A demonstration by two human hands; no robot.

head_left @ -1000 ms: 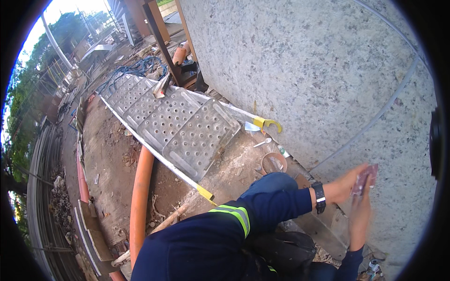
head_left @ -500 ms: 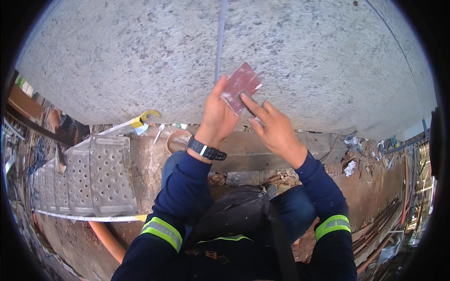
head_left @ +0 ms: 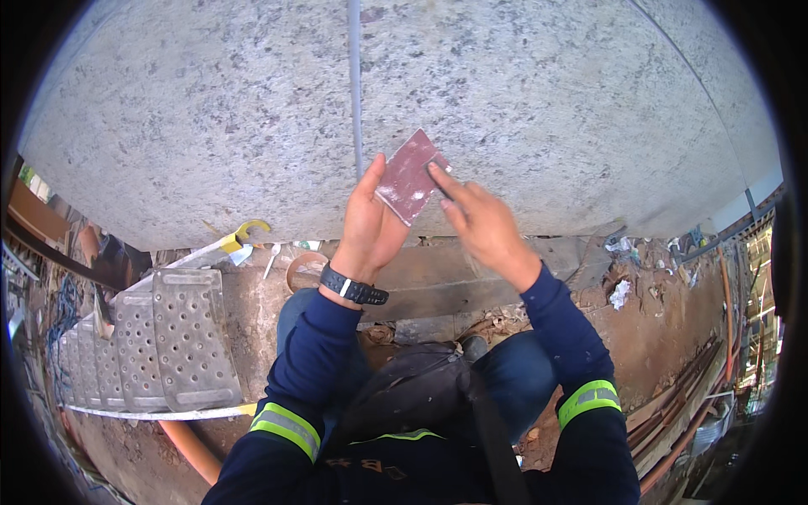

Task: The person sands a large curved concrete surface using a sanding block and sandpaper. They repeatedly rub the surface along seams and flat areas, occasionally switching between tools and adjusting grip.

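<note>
My left hand (head_left: 366, 236), with a dark watch at its wrist, holds a dull red square sheet (head_left: 400, 187), dusted with white patches, tilted on its palm and fingers. My right hand (head_left: 488, 227) has its index finger on a narrow dark piece (head_left: 438, 192) lying against the sheet's right part; the finger hides much of that piece, so I cannot make out what it is. Behind both hands stands a pale speckled wall (head_left: 547, 93) with a vertical grey line (head_left: 356, 76).
At the left lie a perforated metal platform (head_left: 194, 337) with yellow-ended rails and an orange pipe (head_left: 189, 446). A brown ring (head_left: 303, 265) and white spoon (head_left: 271, 261) lie at the wall's foot. Planks and pipes (head_left: 673, 421) lie at the right, among debris.
My view has turned from along the wall to facing it, bringing both hands to the centre. Since half a second ago, the sheet and hands have shifted slightly left and down in view.
</note>
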